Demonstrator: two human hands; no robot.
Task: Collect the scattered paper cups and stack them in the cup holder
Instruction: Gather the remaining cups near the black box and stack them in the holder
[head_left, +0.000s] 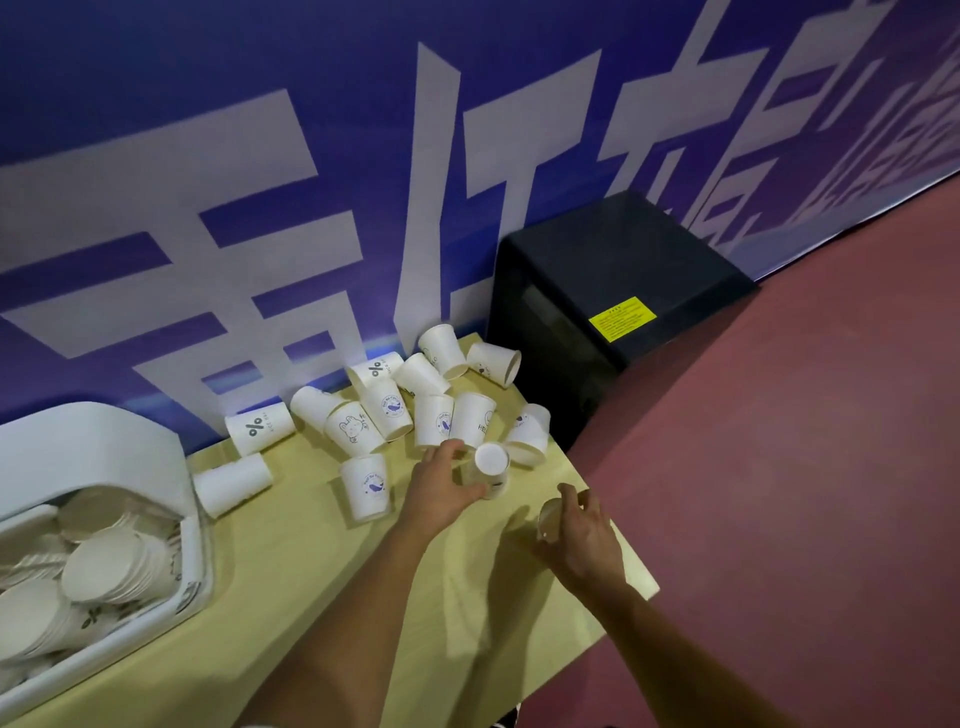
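Paper cups strewn over the far half of a pale table: some upright, some inverted, some on their sides. Nearest, at left: white cup holder, already lined with rows of nested cups. At near right: right hand curled round one cup, mostly hidden by the fingers. Just beyond: left hand, thumb and fingers set about an inverted cup. Farther: main scatter against the blue banner, with a black cabinet past the table end. Likely hazards: edge cups swept onto the red floor by a reaching forearm; lying cups rolling when nudged; thin rims crushed if nested askew or gripped too hard.
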